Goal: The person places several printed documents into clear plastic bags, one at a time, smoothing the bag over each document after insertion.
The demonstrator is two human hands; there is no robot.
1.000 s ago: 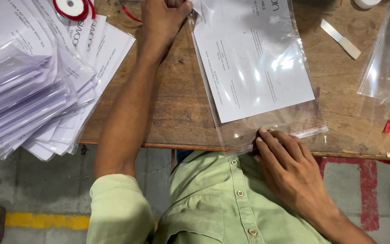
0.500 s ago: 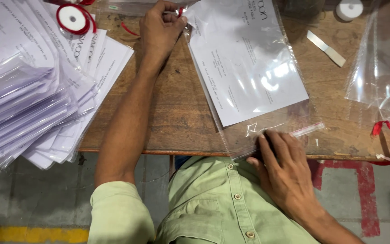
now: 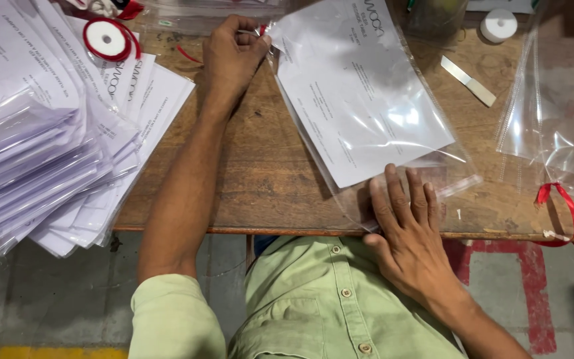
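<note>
A clear plastic sleeve (image 3: 426, 166) with a printed white sheet (image 3: 360, 93) inside lies slanted on the wooden table (image 3: 274, 179). My left hand (image 3: 234, 56) is closed at the sleeve's far corner, pinching its edge. My right hand (image 3: 406, 226) lies flat, fingers spread, pressing the sleeve's near open end at the table's front edge.
A thick stack of filled sleeves and printed sheets (image 3: 41, 153) covers the left side. A red ribbon spool (image 3: 106, 40) sits on it. Empty clear sleeves (image 3: 559, 100) and a red ribbon loop (image 3: 559, 206) lie at right. A white tape roll (image 3: 498, 24) and a paper strip (image 3: 468, 80) are farther back.
The sleeve has turned to a steeper slant. My right hand slid a little to the right along its near end. My left hand stays at the far corner.
</note>
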